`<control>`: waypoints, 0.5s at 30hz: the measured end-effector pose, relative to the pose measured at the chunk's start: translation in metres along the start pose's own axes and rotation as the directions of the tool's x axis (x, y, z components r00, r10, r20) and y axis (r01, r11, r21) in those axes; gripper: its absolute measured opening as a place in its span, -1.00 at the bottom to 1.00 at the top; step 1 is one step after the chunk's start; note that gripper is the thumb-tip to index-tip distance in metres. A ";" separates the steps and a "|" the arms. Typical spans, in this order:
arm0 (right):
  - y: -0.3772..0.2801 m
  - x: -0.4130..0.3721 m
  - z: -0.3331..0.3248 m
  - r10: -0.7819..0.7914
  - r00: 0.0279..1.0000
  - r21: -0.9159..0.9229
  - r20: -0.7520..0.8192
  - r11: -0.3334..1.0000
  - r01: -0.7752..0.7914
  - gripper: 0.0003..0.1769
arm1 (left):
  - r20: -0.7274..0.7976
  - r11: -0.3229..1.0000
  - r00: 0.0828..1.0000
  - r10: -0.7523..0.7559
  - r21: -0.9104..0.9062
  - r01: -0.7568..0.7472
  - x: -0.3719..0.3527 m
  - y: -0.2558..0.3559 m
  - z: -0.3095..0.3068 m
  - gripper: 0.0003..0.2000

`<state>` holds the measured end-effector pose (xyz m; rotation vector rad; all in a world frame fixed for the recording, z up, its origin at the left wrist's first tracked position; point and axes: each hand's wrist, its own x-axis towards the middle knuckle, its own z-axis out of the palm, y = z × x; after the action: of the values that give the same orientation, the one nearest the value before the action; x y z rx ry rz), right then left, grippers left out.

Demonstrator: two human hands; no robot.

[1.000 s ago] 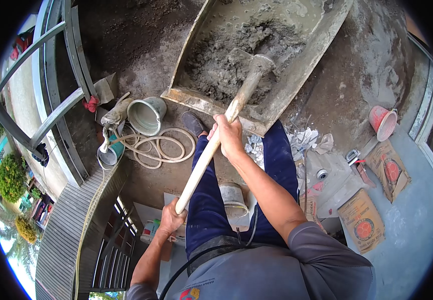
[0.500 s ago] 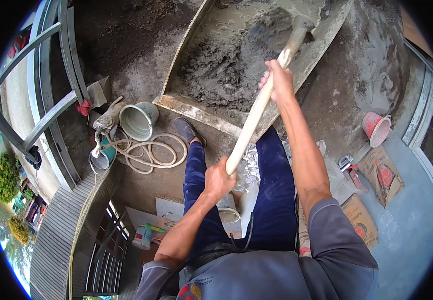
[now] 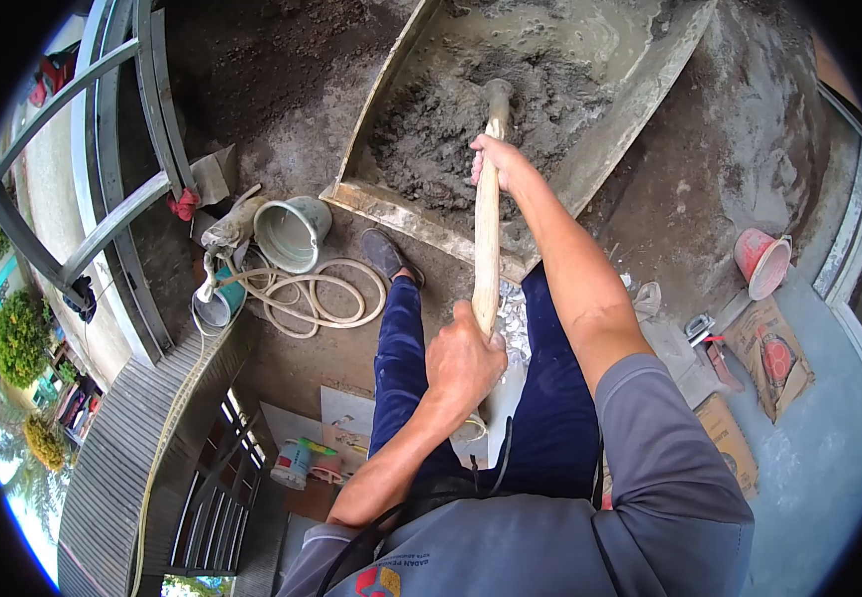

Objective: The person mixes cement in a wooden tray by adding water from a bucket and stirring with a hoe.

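Observation:
Both of my hands are wrapped around the pale wooden handle of a hoe [image 3: 487, 234]. Near the lower end, close to my body, is my left hand [image 3: 463, 363], closed on the shaft. Further up, my right hand [image 3: 501, 164] grips it close to the head. The hoe's head end is down in wet grey mortar [image 3: 416, 149], so its blade is hidden. A shallow mixing trough [image 3: 421, 231] with board sides holds the mortar, and thinner, watery mix lies towards its far side.
Left of my foot stand a grey bucket [image 3: 292, 235] and a coiled hose [image 3: 351, 320], beside a teal pail [image 3: 220, 300]. A metal frame [image 3: 117, 214] rises at far left. To the right are a red bucket [image 3: 762, 263] and a paper cement bag [image 3: 771, 356].
The hoe's head has swung left and towards me, from the trough's right side into the middle of the mortar. Both hands stay on the handle, which is now nearly upright in view.

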<state>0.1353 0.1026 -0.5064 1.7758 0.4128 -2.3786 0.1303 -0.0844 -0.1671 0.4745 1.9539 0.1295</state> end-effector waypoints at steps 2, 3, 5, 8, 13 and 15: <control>0.020 -0.001 0.000 0.015 1.000 0.043 0.017 0.999 -0.016 -0.82 | 0.022 1.000 1.000 -0.016 0.016 0.015 -0.013 -0.006 -0.015 -0.67; 0.028 -0.018 0.005 0.011 1.000 0.096 -0.029 0.995 -0.008 -0.82 | 0.039 0.999 0.999 -0.028 0.021 0.028 -0.022 -0.014 -0.023 -0.69; 0.041 -0.071 0.025 0.013 0.991 0.199 -0.131 0.980 0.013 -0.82 | 0.069 0.999 0.997 0.029 0.038 -0.031 -0.044 -0.072 -0.032 -0.65; 0.088 -0.145 0.075 -0.193 0.946 0.235 -0.260 0.938 0.256 -0.83 | 0.030 0.995 0.995 0.094 0.020 -0.094 -0.058 -0.210 -0.036 -0.73; 0.154 -0.152 0.117 -0.351 0.890 0.126 -0.292 0.908 0.400 -0.86 | -0.058 0.997 0.998 0.027 -0.065 -0.031 -0.001 -0.352 0.015 -0.80; 0.159 -0.168 0.124 -0.380 0.886 0.126 -0.266 0.897 0.423 -0.87 | -0.026 0.998 0.999 0.038 -0.056 -0.039 -0.009 -0.351 0.003 -0.80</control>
<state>0.1144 -0.0945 -0.3338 2.2623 0.6766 -2.5448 0.0419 -0.4096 -0.2672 0.4756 1.9603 0.2157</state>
